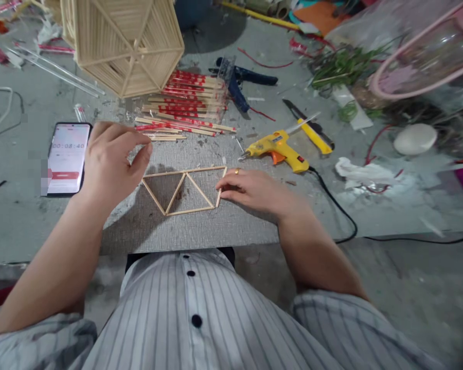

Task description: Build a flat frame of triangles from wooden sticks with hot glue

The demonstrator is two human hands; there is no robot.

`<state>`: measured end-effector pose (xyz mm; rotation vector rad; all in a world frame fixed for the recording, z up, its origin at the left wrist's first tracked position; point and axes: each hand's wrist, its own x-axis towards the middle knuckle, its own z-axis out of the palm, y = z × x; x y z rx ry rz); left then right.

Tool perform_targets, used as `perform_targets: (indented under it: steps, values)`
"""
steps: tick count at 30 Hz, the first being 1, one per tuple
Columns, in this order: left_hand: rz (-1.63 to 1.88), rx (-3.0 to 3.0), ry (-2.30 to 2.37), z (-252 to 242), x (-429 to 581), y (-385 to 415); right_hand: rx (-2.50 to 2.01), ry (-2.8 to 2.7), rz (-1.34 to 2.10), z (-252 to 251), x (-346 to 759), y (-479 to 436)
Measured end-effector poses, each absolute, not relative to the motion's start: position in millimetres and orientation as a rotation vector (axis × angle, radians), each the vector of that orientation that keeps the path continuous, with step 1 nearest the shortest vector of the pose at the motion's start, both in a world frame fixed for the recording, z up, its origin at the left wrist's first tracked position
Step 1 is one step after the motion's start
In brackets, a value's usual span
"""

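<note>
A flat stick frame (175,193) is laid on the tabletop (247,231) directly in front of the person's body, and its long axis is turned left to right, roughly parallel to the near edge. It is formed of thin sticks joined as a row of triangles, the longer side being set away from the body and the shorter side towards it. The frame is flanked by both hands. Its right end is reached by the right hand (254,188), by which the slanted end stick is pinched between thumb and fingers. The left hand (110,156) is held up past the opposite end, near the upper left corner but apart from it; its fingers are curled, and the thumb and forefinger are brought close together. No object is seen in that pinch, though whether something small is held there cannot be told. The right hand is thus the nearer of the two, being in contact, while the frame lies to the right of the left hand.

A phone (67,159) is partly overlapped by the left hand in this view. Beyond the frame, sticks with red wrapping (195,97) are spread below a hexagonal stick structure (139,46). A yellow glue gun (280,149) is placed just beyond the right hand, its nozzle pointed leftward, and a yellow utility knife (314,134) is laid behind it
</note>
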<state>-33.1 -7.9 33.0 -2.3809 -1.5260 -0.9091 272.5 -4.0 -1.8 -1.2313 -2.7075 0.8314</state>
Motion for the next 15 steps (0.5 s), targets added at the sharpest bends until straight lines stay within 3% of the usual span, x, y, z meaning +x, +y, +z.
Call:
perform_targets:
  steps: [15]
  values:
    - [-0.922,-2.488,-1.676,7.3,-33.4,-6.0,-1.223,-2.737,0.837,0.1,271.0,-2.3]
